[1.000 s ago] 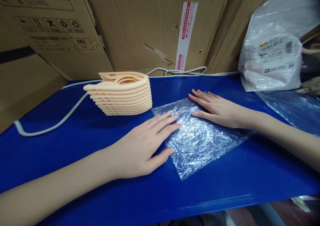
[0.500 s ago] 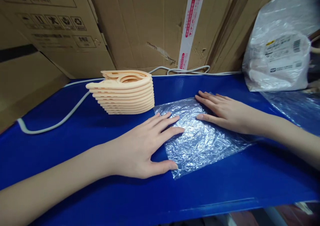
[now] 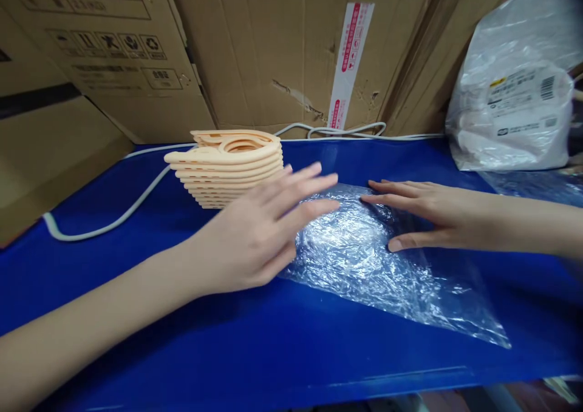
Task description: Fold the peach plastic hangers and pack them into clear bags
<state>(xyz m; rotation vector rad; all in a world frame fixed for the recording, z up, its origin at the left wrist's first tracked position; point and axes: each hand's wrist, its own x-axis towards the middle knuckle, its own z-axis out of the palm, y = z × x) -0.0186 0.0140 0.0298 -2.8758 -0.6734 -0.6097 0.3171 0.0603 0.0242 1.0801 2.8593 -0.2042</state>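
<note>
Pointing one corner toward the front edge of the counter [image 3: 255, 351] at the right, a clear plastic bag [image 3: 359, 257] lies mid-counter, its long axis slanting back toward the far left. The left hand [image 3: 255, 236] is over its left end, fingers loosely spread, gripping nothing visible; contact I cannot tell. The right hand [image 3: 437, 215] overlaps its far right side, thumb apart, holding nothing. The left hand is nearer the stacked cream hangers [image 3: 223, 172], which stand toward the counter's back edge.
</note>
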